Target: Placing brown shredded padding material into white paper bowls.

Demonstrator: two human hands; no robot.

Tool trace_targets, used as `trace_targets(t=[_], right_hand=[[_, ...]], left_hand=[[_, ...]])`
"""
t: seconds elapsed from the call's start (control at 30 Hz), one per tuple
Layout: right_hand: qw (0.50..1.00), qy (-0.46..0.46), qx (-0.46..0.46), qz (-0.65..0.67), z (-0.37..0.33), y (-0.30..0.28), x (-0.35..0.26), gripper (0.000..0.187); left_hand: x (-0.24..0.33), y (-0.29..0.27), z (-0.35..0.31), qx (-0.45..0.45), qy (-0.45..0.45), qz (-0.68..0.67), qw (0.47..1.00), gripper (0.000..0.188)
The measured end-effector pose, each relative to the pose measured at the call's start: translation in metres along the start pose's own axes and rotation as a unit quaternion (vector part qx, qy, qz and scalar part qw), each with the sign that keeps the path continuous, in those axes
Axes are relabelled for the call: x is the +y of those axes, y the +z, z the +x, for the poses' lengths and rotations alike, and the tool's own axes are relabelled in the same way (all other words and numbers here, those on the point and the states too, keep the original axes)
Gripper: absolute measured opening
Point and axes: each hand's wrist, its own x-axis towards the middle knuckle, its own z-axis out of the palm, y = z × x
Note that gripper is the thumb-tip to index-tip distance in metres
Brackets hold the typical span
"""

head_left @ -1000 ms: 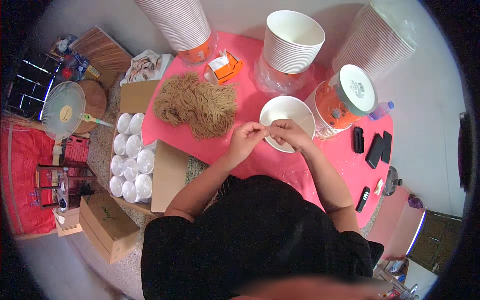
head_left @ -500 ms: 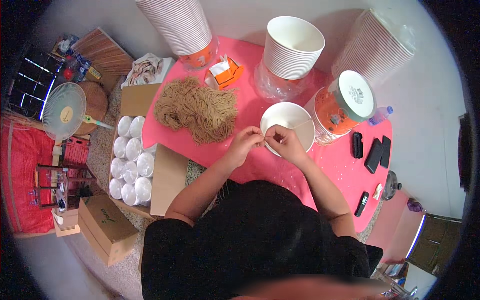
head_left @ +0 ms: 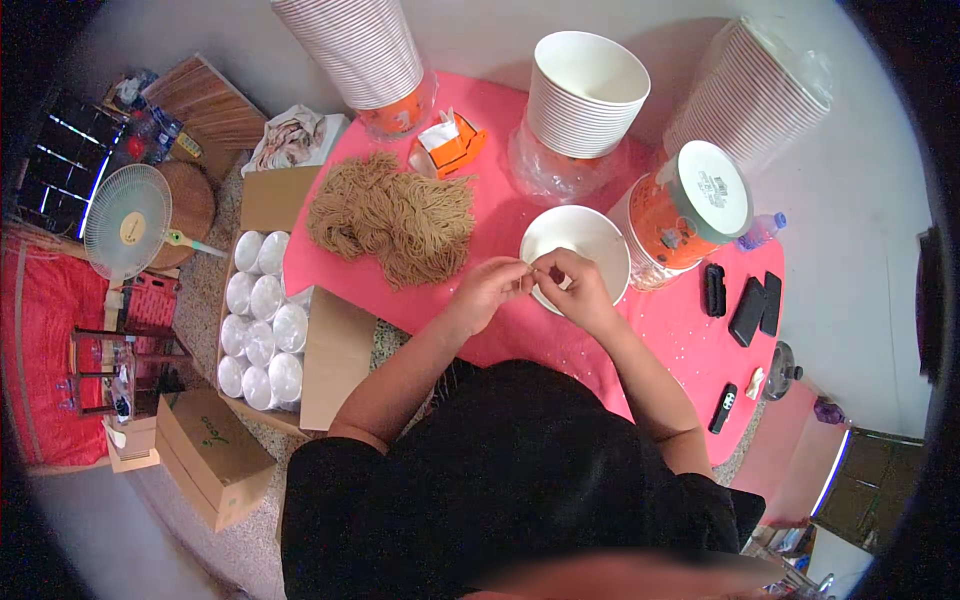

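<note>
Over the near rim of a white paper bucket [head_left: 605,240], both of my hands meet fingertip to fingertip. My left hand [head_left: 490,292] is closed in a pinch. Its fingertips touch those of my right hand [head_left: 580,288], which is pinched too, with its knuckles over the bucket's opening. Whatever thin thing sits between the fingertips is too small to name. To the left of my hands lies a loose heap of tan, yarn-like strands [head_left: 400,222] on the pink-covered table [head_left: 500,340].
Stacks of white buckets [head_left: 590,95] stand along the back, with an orange bucket stack [head_left: 675,215] on the right. An orange tissue box [head_left: 450,145] sits behind the strands. Phones [head_left: 748,312] lie at right. A carton of wrapped white cups [head_left: 262,320] stands left.
A thin pale strand that showed over the bucket beyond my right hand is no longer visible there. My fingers have shifted slightly and still meet at the bucket's near rim.
</note>
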Motion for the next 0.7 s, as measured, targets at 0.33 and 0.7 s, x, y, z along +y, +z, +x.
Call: trace_targets(t=[0.33, 0.7], right_hand=[[0.999, 0.003, 0.023, -0.044, 0.0, 0.001, 0.002, 0.004], [0.999, 0.024, 0.012, -0.019, -0.003, -0.003, 0.006, 0.003]], left_hand=[[-0.002, 0.006, -0.004, 0.006, 0.169, 0.254, 0.952, 0.013], [-0.01, -0.004, 0.005, 0.018, 0.19, 0.295, 0.936, 0.01]])
